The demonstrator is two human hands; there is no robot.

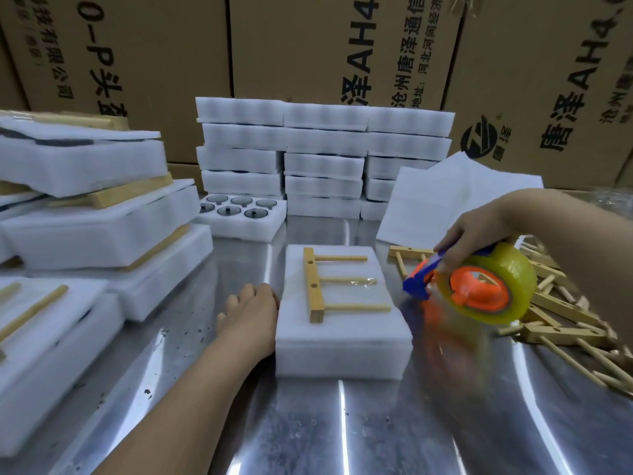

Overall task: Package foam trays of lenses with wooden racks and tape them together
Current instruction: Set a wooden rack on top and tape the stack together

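Right hand clamped on tape dispenser, just right of foam tray; left hand curled, bracing tray's left edge.

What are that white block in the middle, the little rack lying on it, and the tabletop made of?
The white block looks like soft packing foam: matte, slightly fuzzy, with rounded edges. The rack appears to be pale unfinished wood, a flat bar with three round dowels. The tabletop seems to be bare sheet metal, probably stainless steel, judging by its bright streaky reflections.
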